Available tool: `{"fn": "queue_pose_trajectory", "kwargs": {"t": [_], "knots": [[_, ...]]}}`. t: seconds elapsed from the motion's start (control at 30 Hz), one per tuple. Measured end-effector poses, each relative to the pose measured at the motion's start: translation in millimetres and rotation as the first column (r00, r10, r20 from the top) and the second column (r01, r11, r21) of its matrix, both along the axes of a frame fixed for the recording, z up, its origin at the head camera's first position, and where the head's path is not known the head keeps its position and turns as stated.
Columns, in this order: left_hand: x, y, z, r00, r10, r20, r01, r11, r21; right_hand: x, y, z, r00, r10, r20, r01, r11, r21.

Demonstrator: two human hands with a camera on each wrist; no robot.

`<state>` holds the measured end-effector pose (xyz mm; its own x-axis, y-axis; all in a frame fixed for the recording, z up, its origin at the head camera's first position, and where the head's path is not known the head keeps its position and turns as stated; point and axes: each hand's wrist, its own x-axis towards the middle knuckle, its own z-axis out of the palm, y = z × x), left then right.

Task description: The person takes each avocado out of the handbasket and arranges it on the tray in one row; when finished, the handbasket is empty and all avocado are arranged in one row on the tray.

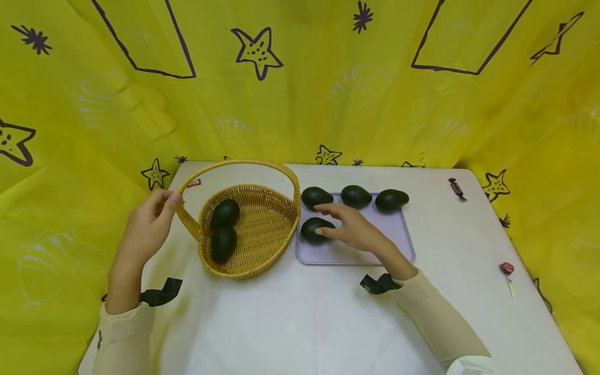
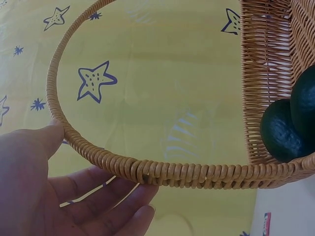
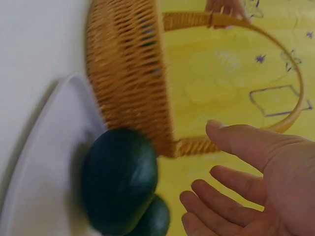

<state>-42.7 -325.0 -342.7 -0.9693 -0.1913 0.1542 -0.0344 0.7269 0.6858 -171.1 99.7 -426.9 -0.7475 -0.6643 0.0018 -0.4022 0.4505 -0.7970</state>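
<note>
My left hand (image 1: 149,225) holds the side of the wicker basket's handle (image 2: 192,173), thumb on one side and fingers behind it. Two dark green avocados (image 1: 224,244) lie against the left wall inside the basket (image 1: 262,229). To the right, several more avocados sit on a pale lilac tray (image 1: 365,255). Over the tray's left part is my right hand (image 1: 352,227), its thumb and fingers spread around the near-left avocado (image 1: 315,231). In the right wrist view a gap shows between these fingers and the avocado (image 3: 120,182), and the palm holds nothing.
A wrapped candy (image 1: 457,190) lies at the back right of the white table (image 1: 281,323), and a lollipop (image 1: 507,269) nearer on the right. A small red wrapper (image 1: 194,183) shows behind the basket handle. Yellow printed cloth (image 1: 300,104) surrounds the table's back and sides.
</note>
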Motion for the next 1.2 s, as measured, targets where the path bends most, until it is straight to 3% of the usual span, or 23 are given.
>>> {"fn": "queue_pose_trajectory", "kwargs": {"t": [0.3,0.47,0.7,1.0,1.2], "knots": [[0.0,-0.7,-0.6,1.0,0.003,0.0,-0.003,1.0,-0.002,18.2,-24.3,24.5,0.996,0.08,0.045,-0.077,0.995,-0.055],[-0.2,-1.0,-0.4,1.0,0.001,0.0,-0.001,1.0,-0.005,21.1,-44.6,32.3,0.99,0.14,0.01,-0.14,0.99,-0.025],[-0.6,-1.5,0.2,1.0,0.001,0.0,-0.001,1.0,-0.009,18.2,-80.2,40.0,0.966,0.246,-0.078,-0.242,0.969,0.052],[-1.3,-0.6,-1.2,1.0,0.005,-0.011,-0.005,1.0,-0.008,10.2,-124.1,44.4,0.958,0.285,-0.04,-0.278,0.953,0.124],[-1.2,-0.7,-1.9,1.0,0.011,-0.002,-0.011,1.0,-0.002,2.8,-151.3,43.0,0.948,0.318,-0.005,-0.308,0.922,0.233]]}}
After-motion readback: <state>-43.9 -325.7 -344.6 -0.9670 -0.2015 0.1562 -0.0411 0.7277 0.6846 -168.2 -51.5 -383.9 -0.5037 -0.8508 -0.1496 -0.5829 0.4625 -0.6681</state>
